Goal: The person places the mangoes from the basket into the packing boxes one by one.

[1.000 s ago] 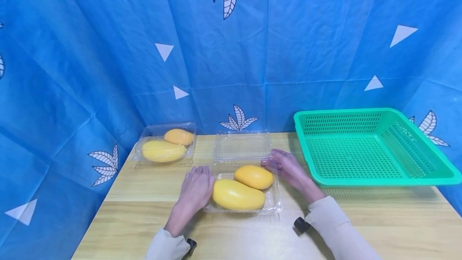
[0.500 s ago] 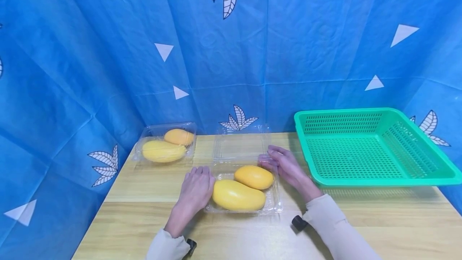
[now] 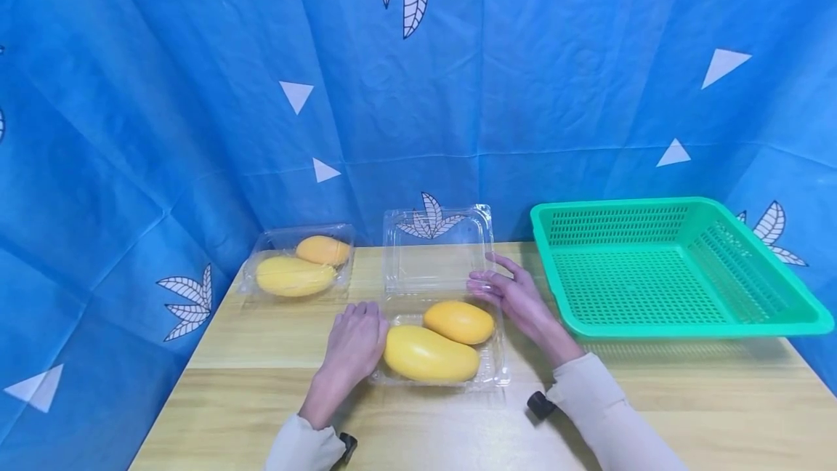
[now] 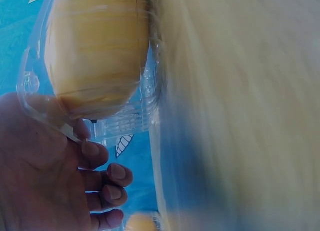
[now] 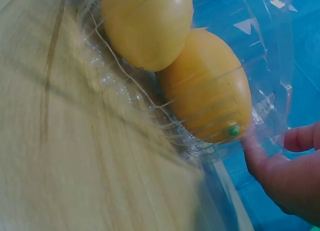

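In the head view, a clear plastic clamshell container [image 3: 493, 376] stands mid-table with its lid [image 3: 434, 267] raised at the back. Two yellow mangoes lie in its base, a large mango [image 3: 428, 355] in front and a smaller mango [image 3: 459, 322] behind. My left hand [image 3: 354, 340] holds the base's left side; its thumb and index finger meet at the rim in the left wrist view. My right hand [image 3: 519, 304] is at the lid's right edge near the hinge, fingers spread and touching the plastic. Through the clear wall, the right wrist view shows the right thumb [image 5: 252, 153].
A second clear container [image 3: 251, 264] with two mangoes stands at the back left. On the right is a green perforated basket [image 3: 562, 296]. Blue patterned cloth [image 3: 556, 93] hangs right behind the wooden table [image 3: 248, 398].
The lid has swung upward from the back, its far edge now higher against the blue cloth. My right hand's fingers have spread and shifted slightly left. The left hand stays in place.
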`<state>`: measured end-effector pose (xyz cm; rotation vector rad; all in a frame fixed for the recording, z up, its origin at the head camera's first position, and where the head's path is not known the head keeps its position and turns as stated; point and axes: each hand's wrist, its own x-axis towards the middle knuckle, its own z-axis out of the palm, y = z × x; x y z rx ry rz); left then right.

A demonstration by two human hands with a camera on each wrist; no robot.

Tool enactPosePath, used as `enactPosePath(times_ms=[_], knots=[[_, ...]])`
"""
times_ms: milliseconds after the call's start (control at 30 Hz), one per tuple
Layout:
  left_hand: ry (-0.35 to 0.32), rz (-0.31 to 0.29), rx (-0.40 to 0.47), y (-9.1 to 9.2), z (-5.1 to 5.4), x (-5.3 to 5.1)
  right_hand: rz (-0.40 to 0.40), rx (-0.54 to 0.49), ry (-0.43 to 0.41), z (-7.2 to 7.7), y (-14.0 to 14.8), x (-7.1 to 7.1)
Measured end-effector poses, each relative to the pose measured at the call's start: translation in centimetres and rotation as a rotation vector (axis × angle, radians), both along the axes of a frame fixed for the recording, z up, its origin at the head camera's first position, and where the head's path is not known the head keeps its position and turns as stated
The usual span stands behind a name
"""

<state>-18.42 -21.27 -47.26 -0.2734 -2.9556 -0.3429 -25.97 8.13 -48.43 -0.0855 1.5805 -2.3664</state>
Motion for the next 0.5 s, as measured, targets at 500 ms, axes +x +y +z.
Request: enactPosePath(times_ms=[500], knots=[[0.028, 0.003, -0.002, 0.27, -0.20, -0.75, -0.054, 0.114, 0.073, 0.05, -0.14, -0.26]])
